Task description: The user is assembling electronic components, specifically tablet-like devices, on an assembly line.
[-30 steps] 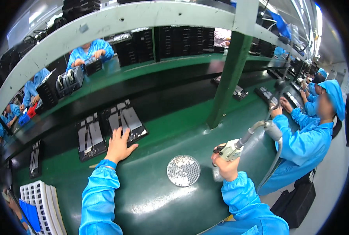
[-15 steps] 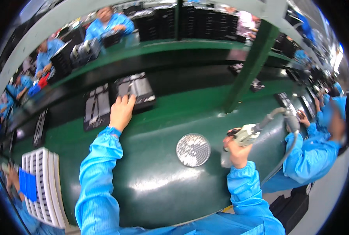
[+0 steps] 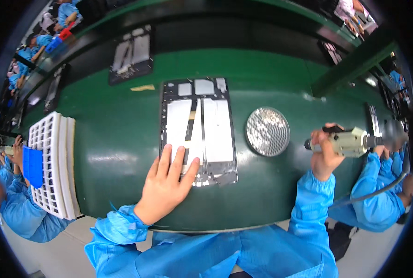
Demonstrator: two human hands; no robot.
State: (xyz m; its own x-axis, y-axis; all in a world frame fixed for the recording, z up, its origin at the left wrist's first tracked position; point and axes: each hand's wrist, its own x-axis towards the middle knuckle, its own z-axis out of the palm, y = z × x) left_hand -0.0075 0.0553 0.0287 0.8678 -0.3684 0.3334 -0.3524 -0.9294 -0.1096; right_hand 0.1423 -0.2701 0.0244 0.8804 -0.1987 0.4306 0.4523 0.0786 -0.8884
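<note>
Trays of white gridded plastic point(image 3: 53, 167), stacked at far left, a flat blue piece point(image 3: 32, 167) against them. Left hand point(image 3: 164, 194): fingers spread and released, tips over the lower part of a black rectangular panel with pale silver blocks point(image 3: 199, 127), seemingly touching (contact hard to confirm). Panel lies flat on the green tabletop point(image 3: 113, 153). Work on it looks early: panel in position, tool not yet on it; what is already fastened cannot be told. Then a round silvery dish point(image 3: 268, 132). Right hand point(image 3: 324, 153): fingers clenched round a pale grey-green power tool point(image 3: 350, 142), well apart from the panel.
</note>
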